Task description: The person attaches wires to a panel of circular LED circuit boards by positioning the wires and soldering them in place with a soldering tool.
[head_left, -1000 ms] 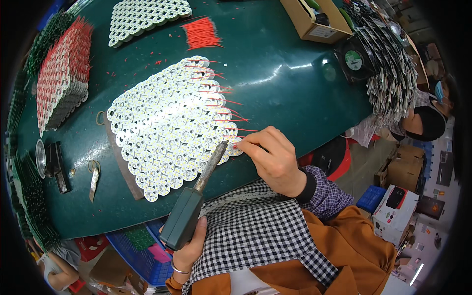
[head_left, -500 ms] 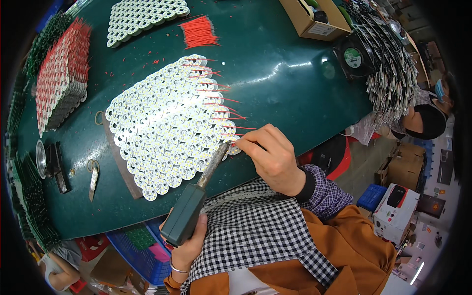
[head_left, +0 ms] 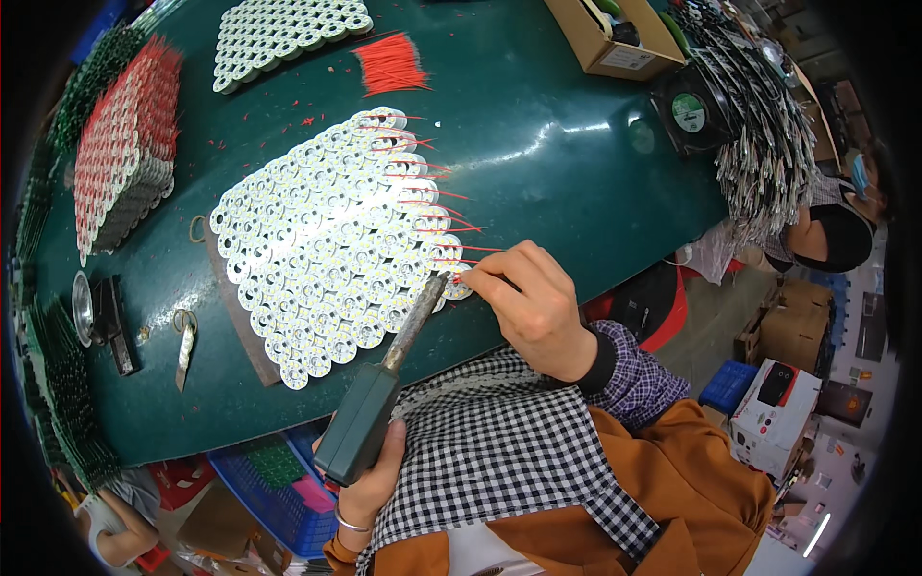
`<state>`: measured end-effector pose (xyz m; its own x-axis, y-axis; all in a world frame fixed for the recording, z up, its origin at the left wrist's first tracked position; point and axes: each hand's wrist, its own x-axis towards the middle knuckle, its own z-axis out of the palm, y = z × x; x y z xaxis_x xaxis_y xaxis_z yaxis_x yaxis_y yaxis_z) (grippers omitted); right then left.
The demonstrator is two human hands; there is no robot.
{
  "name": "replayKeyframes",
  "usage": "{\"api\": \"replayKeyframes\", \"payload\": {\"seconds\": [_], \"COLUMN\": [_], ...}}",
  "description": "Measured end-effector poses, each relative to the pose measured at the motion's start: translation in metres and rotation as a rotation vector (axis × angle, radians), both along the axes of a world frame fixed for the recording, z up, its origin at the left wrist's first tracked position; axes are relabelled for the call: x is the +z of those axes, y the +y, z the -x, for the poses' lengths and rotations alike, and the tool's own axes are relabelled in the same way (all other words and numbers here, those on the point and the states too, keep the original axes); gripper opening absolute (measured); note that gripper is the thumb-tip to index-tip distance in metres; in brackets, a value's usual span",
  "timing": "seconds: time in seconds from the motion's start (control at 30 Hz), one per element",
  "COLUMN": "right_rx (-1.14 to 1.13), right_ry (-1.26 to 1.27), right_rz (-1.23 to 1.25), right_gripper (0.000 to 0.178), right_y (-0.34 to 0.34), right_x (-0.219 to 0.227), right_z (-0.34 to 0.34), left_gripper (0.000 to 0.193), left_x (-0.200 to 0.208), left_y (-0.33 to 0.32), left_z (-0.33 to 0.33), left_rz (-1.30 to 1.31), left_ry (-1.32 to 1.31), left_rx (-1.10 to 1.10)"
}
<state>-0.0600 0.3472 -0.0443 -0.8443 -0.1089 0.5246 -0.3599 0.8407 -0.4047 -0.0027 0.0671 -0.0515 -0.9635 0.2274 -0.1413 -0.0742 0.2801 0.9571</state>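
My left hand (head_left: 373, 488) is wrapped round the dark green handle of a soldering iron (head_left: 357, 427). The iron's metal tip reaches the right edge of a panel of round white LED boards (head_left: 327, 240). Just beside the tip, my right hand (head_left: 540, 312) pinches a short red wire (head_left: 459, 280) between thumb and forefinger at the same edge. Most of that wire is hidden by the fingers. Farther up this edge, several red wires (head_left: 448, 207) stick out to the right from the boards. Under the panel's left side shows a brown board (head_left: 252, 331).
A bundle of red wires (head_left: 392, 64) and another LED panel (head_left: 283, 38) lie at the far side. Left stand a stack of wired panels (head_left: 125, 154), a metal dish (head_left: 83, 307) and a small metal tool (head_left: 185, 353). A cardboard box (head_left: 615, 43) and fan (head_left: 687, 113) sit far right.
Both hands keep almost the same place, with the iron's tip still beside the red wire. The view has shifted very slightly.
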Motion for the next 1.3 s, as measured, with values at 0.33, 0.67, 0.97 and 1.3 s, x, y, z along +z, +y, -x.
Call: {"api": "replayKeyframes", "payload": {"seconds": [0.33, 0.67, 0.97, 1.3], "right_rx": [0.001, 0.002, -0.026, 0.004], "right_ry": [0.002, 0.006, 0.021, 0.048], "right_rz": [-0.043, -0.051, -0.075, -0.069], "right_gripper": [0.022, 0.022, 0.021, 0.022], "right_y": [-0.002, -0.002, -0.005, -0.007], "right_x": [-0.002, 0.0, 0.0, 0.005], "right_z": [-0.002, -0.003, -0.004, -0.008], "left_gripper": [0.031, 0.023, 0.036, 0.037], "left_x": [0.012, -0.001, -0.001, 0.005], "left_y": [0.008, 0.005, 0.003, -0.004], "left_z": [0.006, -0.002, -0.006, -0.005], "left_rz": [0.047, -0.009, -0.008, 0.031], "left_ry": [-0.149, -0.042, 0.106, 0.002], "left_rx": [-0.012, 0.021, 0.023, -0.026]}}
